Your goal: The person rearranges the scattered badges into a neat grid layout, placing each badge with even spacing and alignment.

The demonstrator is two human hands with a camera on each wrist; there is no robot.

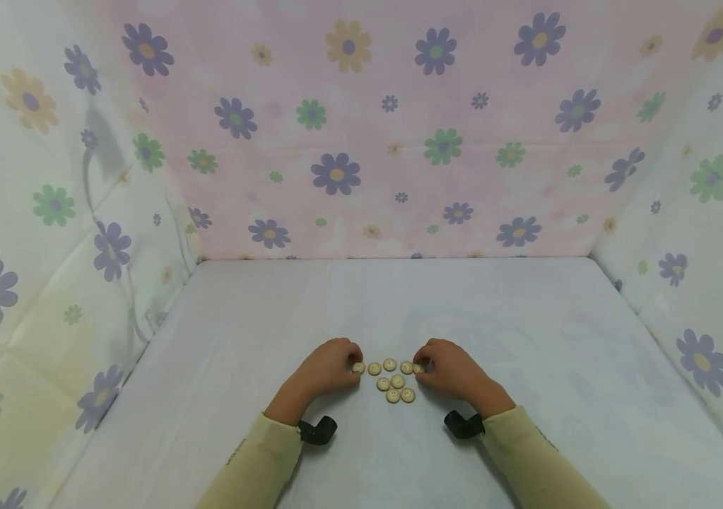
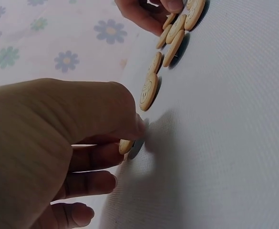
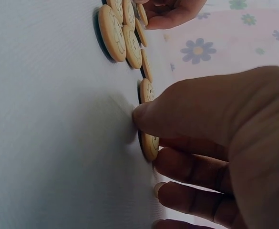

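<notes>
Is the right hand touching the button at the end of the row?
Touching. The right wrist view shows the right hand pinching the end button between thumb and fingers, with no gap.

We're looking into a small draped booth, a staged recording corner rather than a lived-in room: flower-print cloth (image 1: pixel 361 141) hangs as back and side walls, a thin cable (image 1: pixel 90 205) runs down the left one, and a pale sheet covers the bench (image 1: pixel 526 339).
</notes>
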